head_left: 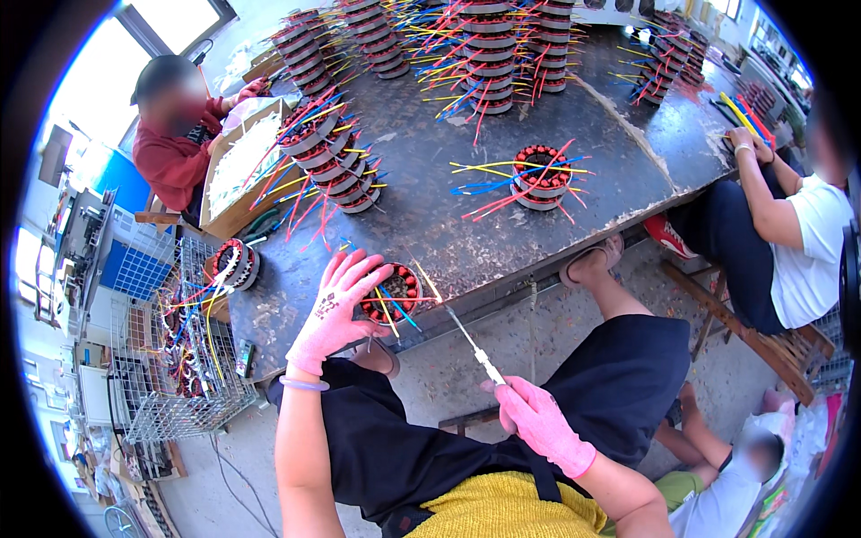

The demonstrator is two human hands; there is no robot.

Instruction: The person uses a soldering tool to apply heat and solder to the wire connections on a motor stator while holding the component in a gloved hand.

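A ring-shaped motor stator [414,285] with red-wrapped windings and red, yellow and blue wire leads rests at the table's near edge. My left hand [330,309], in a pink glove, clasps its left side, the fingers spread over the rim and the thumb low against it. My right hand [538,421], also gloved in pink, is closed round the white handle of a thin metal-shafted hand tool [482,357]. The tool's shaft points up and left. Its tip meets a thin pale strip [429,281] and a red lead just right of the stator; how they join is too small to tell.
Another stator [541,179] stands farther right on the dark table [430,224]. Stator stacks [332,161] rise behind. A wire basket [184,332] and a stator with white cord [236,264] are at left. Co-workers sit at left [179,143] and right [798,224]; another person [726,484] is at lower right.
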